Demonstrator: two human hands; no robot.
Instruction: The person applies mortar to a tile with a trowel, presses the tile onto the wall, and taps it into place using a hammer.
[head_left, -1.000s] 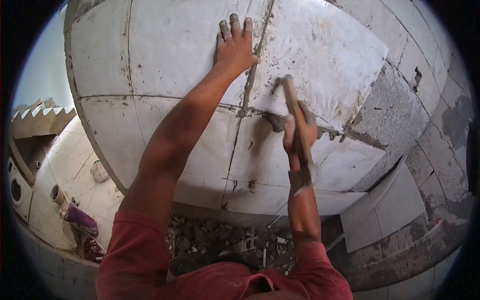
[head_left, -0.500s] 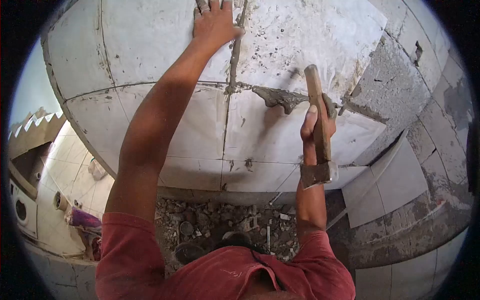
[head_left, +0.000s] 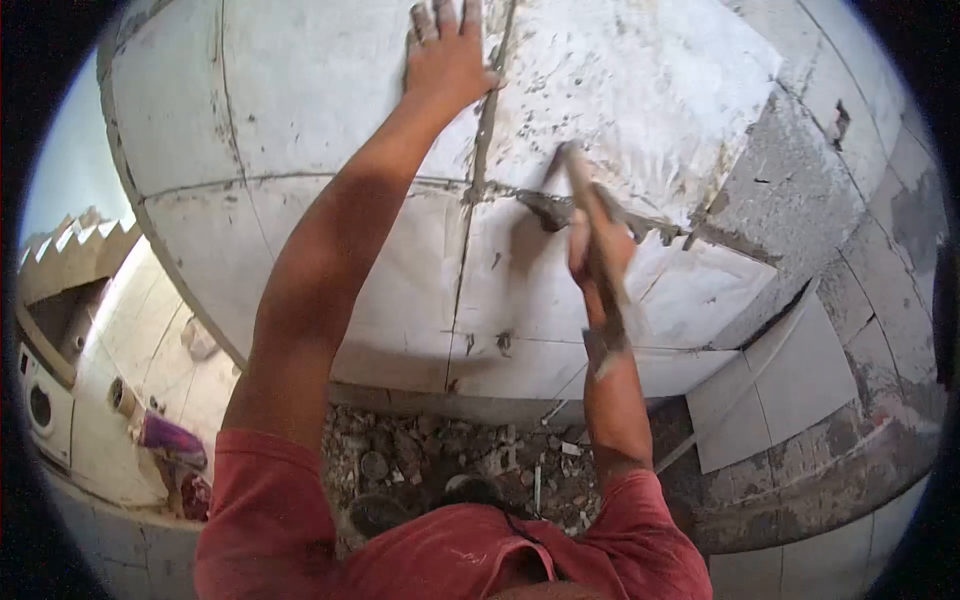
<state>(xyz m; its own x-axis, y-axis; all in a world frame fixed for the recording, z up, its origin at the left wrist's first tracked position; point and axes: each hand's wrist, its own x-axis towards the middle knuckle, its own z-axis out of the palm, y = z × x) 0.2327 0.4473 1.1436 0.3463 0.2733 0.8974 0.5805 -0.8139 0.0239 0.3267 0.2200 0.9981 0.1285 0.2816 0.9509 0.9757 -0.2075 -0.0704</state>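
My left hand (head_left: 445, 70) lies spread on a white wall tile (head_left: 330, 90) at the top, beside the mortar-filled joint. In my right hand (head_left: 603, 245) is a hammer (head_left: 592, 225), gripped along its wooden handle and blurred by motion. Its dark metal head (head_left: 604, 350) hangs back over my forearm, while the handle's butt points up at the speckled tile (head_left: 620, 90). Wet grey mortar (head_left: 548, 211) bulges from the joint below that tile, just left of my right hand. Smears and drops of mortar mark the tiles around it.
Rubble (head_left: 420, 445) covers the floor below the tiled surface. Loose tiles (head_left: 790, 380) lean at the right, with bare rough mortar (head_left: 785, 180) above them. At the far left are a washing machine (head_left: 42, 405) and a purple package (head_left: 170, 437).
My right hand has moved left with the hammer, and the handle now tilts further left. The view has shifted slightly; my left hand remains spread on the tile.
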